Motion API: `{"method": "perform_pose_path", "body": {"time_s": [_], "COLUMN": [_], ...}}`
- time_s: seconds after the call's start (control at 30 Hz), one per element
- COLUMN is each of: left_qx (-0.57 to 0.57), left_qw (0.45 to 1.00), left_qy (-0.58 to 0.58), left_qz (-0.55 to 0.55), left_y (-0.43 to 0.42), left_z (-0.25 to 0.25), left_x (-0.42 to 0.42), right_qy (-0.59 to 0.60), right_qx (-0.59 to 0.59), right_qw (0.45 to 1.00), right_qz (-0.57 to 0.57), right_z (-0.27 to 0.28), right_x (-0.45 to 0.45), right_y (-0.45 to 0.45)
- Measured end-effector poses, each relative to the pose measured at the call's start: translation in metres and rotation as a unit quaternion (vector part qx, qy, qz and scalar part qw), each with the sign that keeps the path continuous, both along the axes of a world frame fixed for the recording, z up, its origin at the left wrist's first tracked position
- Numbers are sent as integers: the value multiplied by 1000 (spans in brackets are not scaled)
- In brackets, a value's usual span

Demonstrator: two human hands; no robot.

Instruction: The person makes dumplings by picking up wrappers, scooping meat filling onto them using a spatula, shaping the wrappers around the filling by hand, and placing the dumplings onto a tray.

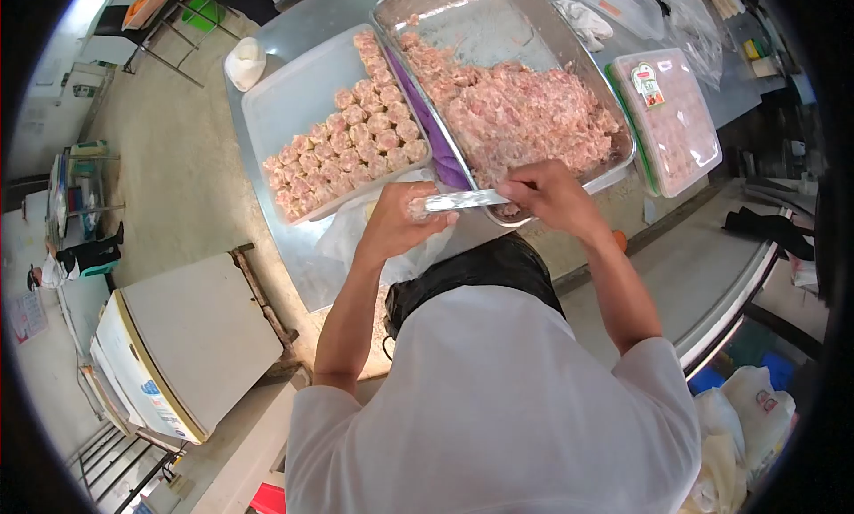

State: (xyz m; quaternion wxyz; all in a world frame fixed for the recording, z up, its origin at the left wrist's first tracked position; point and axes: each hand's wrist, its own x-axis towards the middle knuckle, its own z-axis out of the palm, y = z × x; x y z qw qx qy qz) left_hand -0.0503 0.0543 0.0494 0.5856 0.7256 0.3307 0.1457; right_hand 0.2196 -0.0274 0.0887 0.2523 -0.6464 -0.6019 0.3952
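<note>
Left hand: The left hand (400, 218) lies before the near edge of the plastic tray, its fingers curled and closed around a small portion of meat (416, 206) that shows at the thumb side.
Right hand: The right hand (553, 195) is above the near corner of the metal tray, thumb and fingers clamped on one end of a flat metal tool (464, 201).
Flat metal tool: It spans the gap between the hands, shiny and roughly level across the view, its far end at the meat in the left hand.
Metal tray: The deep metal tray (503, 23) contains a large mound of minced meat (529, 113); the far part of its floor is largely bare.
Plastic tray: The translucent plastic tray (289, 78), to the left, bears close-set rows of small meat dumplings (356, 127), open at the top, gathered toward the near side.
Between the trays: A strip of purple cloth (449, 164).
Right of the metal tray: A lidded plastic box (680, 122) with a label.
Support: Both trays rest on a metal table (300, 258).
</note>
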Motion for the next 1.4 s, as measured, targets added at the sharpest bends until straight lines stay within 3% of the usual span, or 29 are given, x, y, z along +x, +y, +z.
{"method": "perform_pose_path", "body": {"time_s": [0.07, 0.2, 0.27, 0.37, 0.57, 0.67, 0.77, 0.87, 1.07, 1.17, 1.4], "left_qx": [-17, -226, -128, 44, 78, 7, 22, 127, 304, 253, 308], "left_qw": [986, 942, 966, 963, 967, 976, 982, 972, 934, 934, 909], "left_qy": [-137, -215, -124, -45, 100, 80, 49, 118, 112, 151, 196], "left_qz": [99, 124, 185, 263, 220, 200, 183, 156, 153, 202, 202], "left_y": [12, 65, 108, 144, 191, 191, 205, 202, 199, 198, 202], "left_z": [-14, -23, -38, -16, -41, -37, -66, -56, -65, -62, -65], "left_x": [-8, -51, -79, -82, -89, -82, -90, -86, -83, -83, -74], "right_qy": [-29, 15, 50, 84, 107, 107, 116, 91, 62, 72, 79], "right_qx": [5, -50, -52, -33, -67, -59, -62, -63, -71, -58, -54], "right_qw": [999, 994, 991, 990, 984, 983, 981, 984, 986, 986, 987], "right_qz": [-24, -98, -110, -113, -126, -134, -146, -143, -135, -141, -131], "right_z": [-1, -5, 0, -16, -15, -28, -22, -20, -14, -13, -12], "right_x": [14, 31, 22, 7, -8, -2, 0, 2, 4, 5, 10], "right_y": [-8, -35, -45, -59, -76, -88, -89, -90, -89, -90, -93]}}
